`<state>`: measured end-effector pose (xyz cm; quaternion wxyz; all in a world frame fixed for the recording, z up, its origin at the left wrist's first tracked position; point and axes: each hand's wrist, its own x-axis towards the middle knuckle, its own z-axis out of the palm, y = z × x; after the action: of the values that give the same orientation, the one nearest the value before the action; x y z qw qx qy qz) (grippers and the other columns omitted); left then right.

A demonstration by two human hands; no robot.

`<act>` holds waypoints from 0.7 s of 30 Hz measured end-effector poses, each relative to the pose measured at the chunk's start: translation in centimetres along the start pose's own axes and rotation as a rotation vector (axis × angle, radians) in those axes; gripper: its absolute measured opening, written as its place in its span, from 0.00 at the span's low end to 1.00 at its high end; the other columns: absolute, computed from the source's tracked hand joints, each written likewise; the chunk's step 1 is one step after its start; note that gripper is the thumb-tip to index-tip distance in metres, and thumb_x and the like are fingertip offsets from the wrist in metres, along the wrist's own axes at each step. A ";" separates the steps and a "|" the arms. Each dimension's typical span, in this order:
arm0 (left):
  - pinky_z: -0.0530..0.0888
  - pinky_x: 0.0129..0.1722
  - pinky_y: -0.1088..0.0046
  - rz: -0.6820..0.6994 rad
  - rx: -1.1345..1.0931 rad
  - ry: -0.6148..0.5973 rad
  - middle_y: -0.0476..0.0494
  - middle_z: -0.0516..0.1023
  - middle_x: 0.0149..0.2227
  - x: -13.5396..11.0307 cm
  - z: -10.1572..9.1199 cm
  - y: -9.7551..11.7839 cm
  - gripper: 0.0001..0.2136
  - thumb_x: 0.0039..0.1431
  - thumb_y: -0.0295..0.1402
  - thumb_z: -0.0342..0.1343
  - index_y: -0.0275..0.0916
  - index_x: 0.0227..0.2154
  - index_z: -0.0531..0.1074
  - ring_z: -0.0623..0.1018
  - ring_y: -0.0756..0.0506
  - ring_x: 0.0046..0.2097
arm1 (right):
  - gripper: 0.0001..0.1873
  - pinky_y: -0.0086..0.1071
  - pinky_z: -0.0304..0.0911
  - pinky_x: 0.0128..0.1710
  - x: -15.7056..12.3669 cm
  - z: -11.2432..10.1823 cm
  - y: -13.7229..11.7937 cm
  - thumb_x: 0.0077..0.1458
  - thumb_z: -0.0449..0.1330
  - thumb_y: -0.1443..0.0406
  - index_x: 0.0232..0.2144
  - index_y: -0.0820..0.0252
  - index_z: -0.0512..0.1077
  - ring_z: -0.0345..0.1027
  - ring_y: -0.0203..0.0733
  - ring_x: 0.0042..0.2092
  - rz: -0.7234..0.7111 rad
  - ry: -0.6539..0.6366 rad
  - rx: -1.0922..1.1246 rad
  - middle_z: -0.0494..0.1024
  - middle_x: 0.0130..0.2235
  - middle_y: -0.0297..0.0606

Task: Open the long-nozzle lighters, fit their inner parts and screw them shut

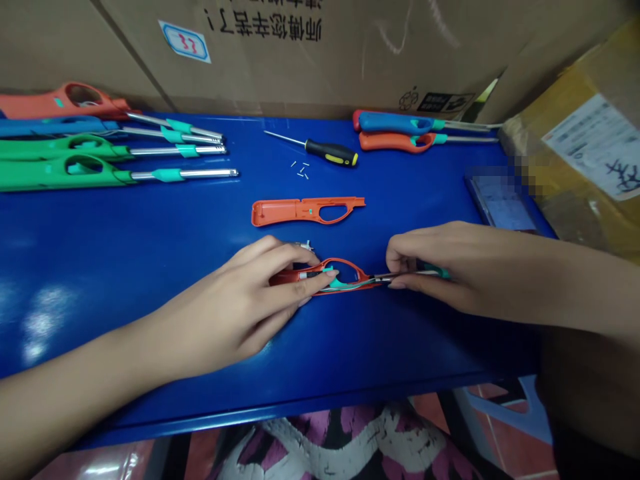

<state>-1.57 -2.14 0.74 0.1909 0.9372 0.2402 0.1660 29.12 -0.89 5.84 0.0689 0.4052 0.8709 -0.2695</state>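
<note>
An orange lighter shell half [353, 267] lies on the blue table with its inside facing up, a green trigger and thin wires in it. Over its handle end rests my left hand [265, 293], fingers closed around the shell and the index finger pressing by the trigger. My right hand [435, 267] pinches the metal barrel [390, 277] at the shell's narrow end; part of the barrel is hidden in the fingers. Beyond them lies the matching orange shell half [307, 211]. A small metal part [307, 246] shows behind my left fingers.
A black-and-yellow screwdriver [333, 152] and several small screws [301, 171] lie farther back. Long-necked lighters stand in groups at the left [65, 172] and back right [395, 141]. A phone [503, 200] is at the right, near a taped box [590, 147]. A cardboard box [300, 73] walls the back.
</note>
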 end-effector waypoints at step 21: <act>0.73 0.53 0.63 0.028 0.054 -0.007 0.36 0.72 0.54 0.1 -0.3 0.3 0.19 0.70 0.25 0.49 0.39 0.61 0.71 0.69 0.40 0.55 | 0.08 0.29 0.61 0.36 1.1 0.0 0.0 0.61 0.58 0.68 0.33 0.52 0.76 0.73 0.32 0.35 -0.112 0.010 0.117 0.81 0.33 0.24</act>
<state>-1.48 -2.19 1.18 0.1639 0.9458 0.2311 0.1589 28.36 -0.16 5.45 0.0254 0.3607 0.8752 -0.3214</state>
